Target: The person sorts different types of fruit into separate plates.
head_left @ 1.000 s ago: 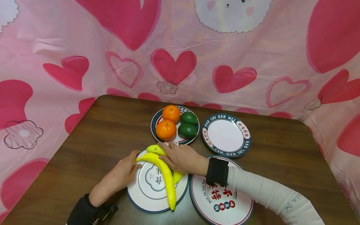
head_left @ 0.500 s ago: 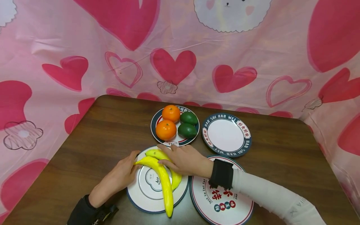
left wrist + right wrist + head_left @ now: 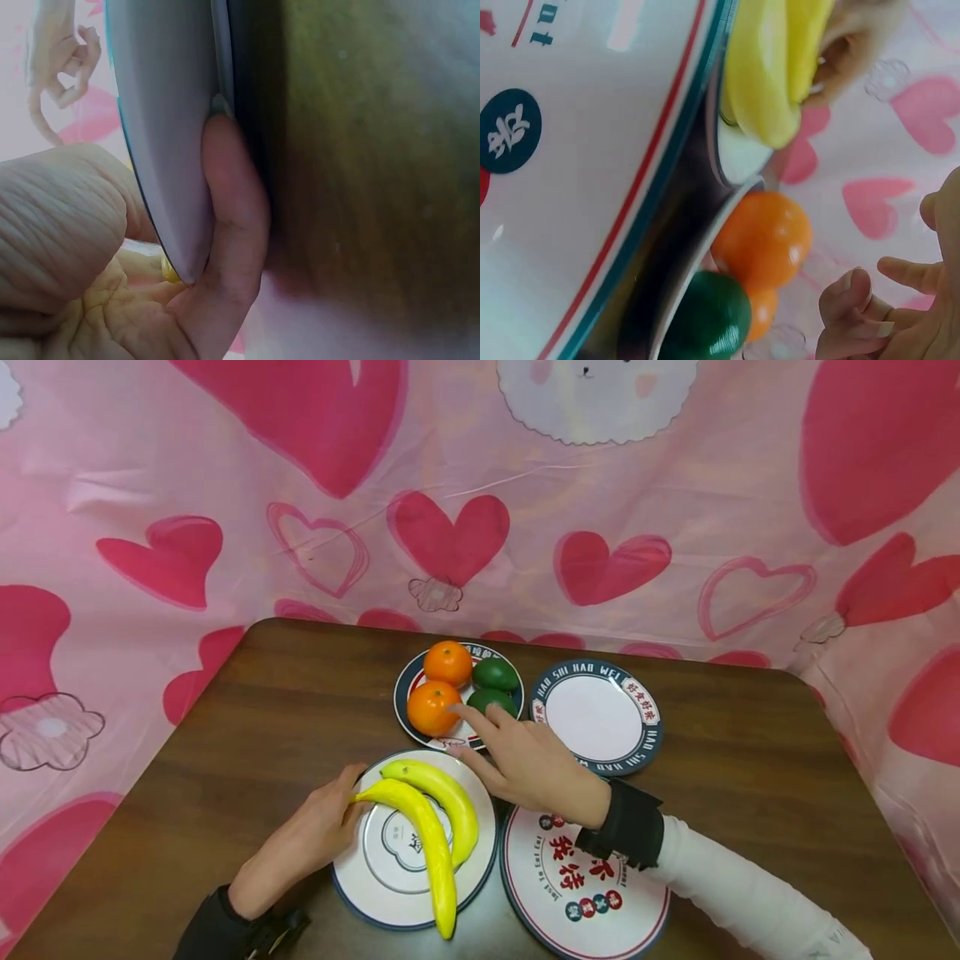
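Observation:
My left hand (image 3: 326, 818) grips the left rim of a white plate (image 3: 386, 893). In the left wrist view a finger curls under the plate (image 3: 169, 127), close over the wood. Two yellow bananas lie side by side on this plate, the front banana (image 3: 441, 877) reaching over its near rim and the other banana (image 3: 461, 818) behind it. My right hand (image 3: 536, 768) hovers with nothing in it, fingers spread toward a fruit plate (image 3: 408, 727). On that plate sit two oranges (image 3: 431, 710) and two dark green oval fruits (image 3: 495, 674). The right wrist view shows the right hand (image 3: 885, 315) apart from the fruit.
A blue-rimmed plate (image 3: 592, 714) with a white middle stands at the back right. Nearer, under the right forearm, lies a white plate with red lettering (image 3: 592, 927), close beside the banana plate. The brown wooden table (image 3: 247, 727) ends at a pink heart-patterned cloth (image 3: 525, 443).
My right hand has let go of the rear banana and moved up and right, toward the fruit plate. The bananas shifted slightly toward the near side. The left hand keeps its grip on the plate.

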A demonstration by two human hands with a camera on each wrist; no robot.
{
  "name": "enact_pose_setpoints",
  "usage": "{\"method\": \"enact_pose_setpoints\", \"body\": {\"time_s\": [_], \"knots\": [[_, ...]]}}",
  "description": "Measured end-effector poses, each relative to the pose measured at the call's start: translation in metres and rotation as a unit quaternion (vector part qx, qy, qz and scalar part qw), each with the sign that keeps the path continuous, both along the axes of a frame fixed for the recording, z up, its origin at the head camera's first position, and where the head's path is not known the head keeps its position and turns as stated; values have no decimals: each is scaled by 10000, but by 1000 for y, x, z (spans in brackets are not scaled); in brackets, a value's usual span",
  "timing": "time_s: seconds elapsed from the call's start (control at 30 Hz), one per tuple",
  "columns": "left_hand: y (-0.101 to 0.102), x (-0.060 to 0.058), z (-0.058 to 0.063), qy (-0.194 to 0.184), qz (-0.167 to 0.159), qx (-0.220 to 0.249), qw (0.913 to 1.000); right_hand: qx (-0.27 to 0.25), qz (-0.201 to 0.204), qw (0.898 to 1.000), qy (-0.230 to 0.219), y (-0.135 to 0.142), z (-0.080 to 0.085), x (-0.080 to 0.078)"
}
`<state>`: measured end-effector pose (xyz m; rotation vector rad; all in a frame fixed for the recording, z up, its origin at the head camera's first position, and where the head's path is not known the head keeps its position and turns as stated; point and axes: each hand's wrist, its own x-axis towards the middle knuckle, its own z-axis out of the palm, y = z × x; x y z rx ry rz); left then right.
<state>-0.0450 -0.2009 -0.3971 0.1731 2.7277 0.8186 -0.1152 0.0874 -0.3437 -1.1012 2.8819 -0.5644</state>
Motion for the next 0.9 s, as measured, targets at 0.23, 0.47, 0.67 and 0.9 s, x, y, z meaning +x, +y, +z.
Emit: {"method": "enact_pose_setpoints", "body": {"time_s": [0.23, 0.47, 0.67, 0.9], "knots": [[1, 0, 0, -20, -90, 12, 10000, -705, -705, 9950, 78, 32, 5, 3], [0, -1, -1, 18, -181, 21, 9998, -667, -1583, 9848, -244, 75, -2, 11], [-2, -2, -1, -221, -175, -124, 9995, -495, -2289, 9714, -380, 114, -16, 22], [-7, -7, 8, -587, -375, -173, 9974, -310, -2974, 9517, -697, 148, -27, 43]]}}
